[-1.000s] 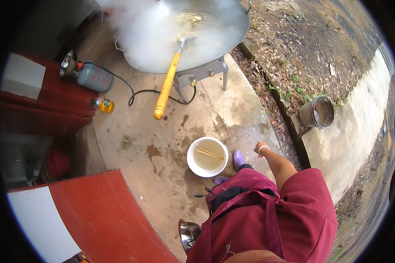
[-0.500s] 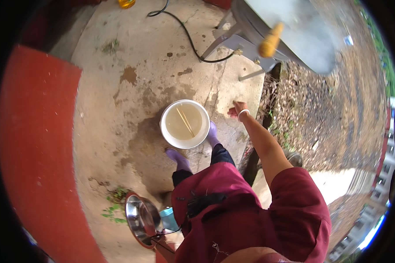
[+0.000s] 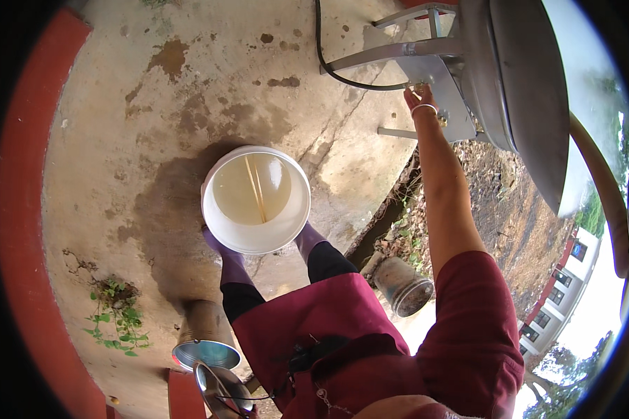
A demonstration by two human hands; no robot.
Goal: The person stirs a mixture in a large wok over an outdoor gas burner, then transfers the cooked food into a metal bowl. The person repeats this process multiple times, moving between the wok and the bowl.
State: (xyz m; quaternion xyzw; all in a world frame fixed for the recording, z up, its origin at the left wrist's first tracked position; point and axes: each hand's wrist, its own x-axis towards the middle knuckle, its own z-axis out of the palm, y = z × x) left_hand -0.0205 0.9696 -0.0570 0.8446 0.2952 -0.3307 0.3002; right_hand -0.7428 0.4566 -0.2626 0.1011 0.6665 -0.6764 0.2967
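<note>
My right hand (image 3: 419, 98), with a white bangle at the wrist, is stretched forward to the end of a black hose (image 3: 367, 85). Its fingers are closed at a brass-coloured gas valve (image 3: 417, 85) under the metal stand (image 3: 426, 50). A large grey metal pan (image 3: 517, 84) rests on that stand, its side towards me. Between my purple boots sits a white bucket (image 3: 213, 209) of cloudy liquid, and two long thin sticks (image 3: 256, 188) lean in it. My left hand does not show; a shiny steel bowl (image 3: 217, 386) is at the lower left.
A metal bucket (image 3: 204, 328) lies near the steel bowl. Another, dirty bucket (image 3: 403, 285) stands by the concrete edge at right. A red wall (image 3: 28, 230) runs along the left. A brown curved thing (image 3: 601, 188) juts out beyond the pan. Green weeds (image 3: 119, 318) grow at lower left.
My right hand has moved forward from above the concrete to the valve at the hose end. The view has shifted, so the pan and stand look closer and the yellow-brown handle has left its former place.
</note>
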